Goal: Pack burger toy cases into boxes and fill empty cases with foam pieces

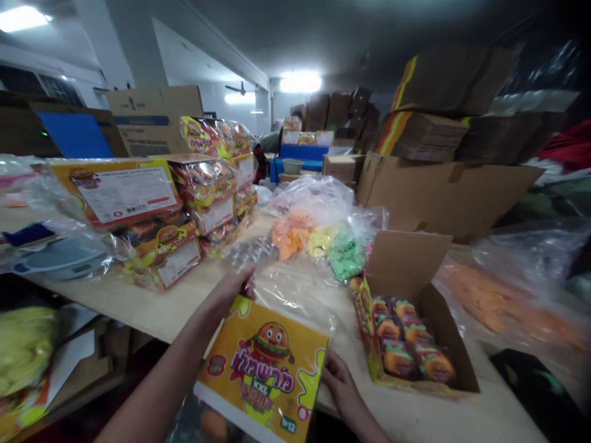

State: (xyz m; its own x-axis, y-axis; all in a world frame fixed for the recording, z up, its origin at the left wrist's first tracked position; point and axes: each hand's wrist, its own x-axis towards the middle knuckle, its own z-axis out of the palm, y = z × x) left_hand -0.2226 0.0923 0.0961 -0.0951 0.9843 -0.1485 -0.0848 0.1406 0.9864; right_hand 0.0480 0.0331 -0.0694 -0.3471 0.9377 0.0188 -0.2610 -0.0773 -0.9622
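Observation:
My left hand reaches forward and grips the top of a clear plastic bag that sheathes a yellow burger-candy box. My right hand holds the box's right edge, fingers curled around it. The box tilts toward me over the near edge of the wooden table. To the right an open cardboard display box holds several burger-shaped candies in rows.
Wrapped stacks of the same boxes stand at the left. A clear bag of orange, yellow and green candy lies mid-table. Large cartons rise at the right rear. A black object sits at the near right.

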